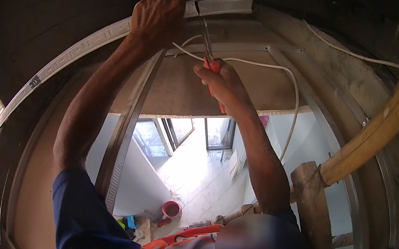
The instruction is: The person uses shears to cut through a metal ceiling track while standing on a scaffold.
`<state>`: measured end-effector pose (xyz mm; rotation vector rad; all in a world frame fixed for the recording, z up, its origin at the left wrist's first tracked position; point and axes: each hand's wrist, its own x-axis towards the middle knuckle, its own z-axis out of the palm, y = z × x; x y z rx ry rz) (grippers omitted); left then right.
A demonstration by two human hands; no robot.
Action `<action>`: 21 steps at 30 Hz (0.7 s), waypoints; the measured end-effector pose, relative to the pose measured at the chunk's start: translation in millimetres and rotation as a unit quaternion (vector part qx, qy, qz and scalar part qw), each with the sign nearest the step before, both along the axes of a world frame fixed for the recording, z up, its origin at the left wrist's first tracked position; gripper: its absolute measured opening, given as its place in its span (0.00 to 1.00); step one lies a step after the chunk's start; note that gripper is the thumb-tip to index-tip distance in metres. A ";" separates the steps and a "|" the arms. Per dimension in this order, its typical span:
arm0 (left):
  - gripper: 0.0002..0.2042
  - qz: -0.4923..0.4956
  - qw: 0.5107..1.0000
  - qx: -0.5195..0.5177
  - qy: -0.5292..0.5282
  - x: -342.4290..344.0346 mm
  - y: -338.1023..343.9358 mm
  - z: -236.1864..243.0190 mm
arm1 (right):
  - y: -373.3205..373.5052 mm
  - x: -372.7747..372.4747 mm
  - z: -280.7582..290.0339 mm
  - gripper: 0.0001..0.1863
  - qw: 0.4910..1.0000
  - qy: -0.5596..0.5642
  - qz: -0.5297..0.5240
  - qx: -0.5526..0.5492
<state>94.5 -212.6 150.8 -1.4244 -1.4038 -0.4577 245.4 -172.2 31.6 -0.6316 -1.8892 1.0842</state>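
My left hand (157,15) is closed over a long pale metal channel (77,46) that runs across the top of the view. My right hand (223,84) grips red-handled metal snips (208,49) below and right of it, their narrow jaws pointing up toward a dark gap or notch in the channel. Whether the jaws touch the metal I cannot tell. A white cable (275,66) loops past the snips and hangs down on the right.
Brown boards (261,87) and metal framing (119,149) surround an opening. A yellowish wooden pole (372,128) slants across the right, joined to a post (311,201). Far below lie a pale tiled floor (222,178), a pink bucket (171,209) and glass-paned doors (217,134).
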 end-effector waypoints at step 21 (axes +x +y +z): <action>0.10 0.029 0.995 0.047 0.085 14.0 5.8 -35.4 | 7.4 -14.4 -10.6 0.23 0.998 -0.030 -0.049 -0.029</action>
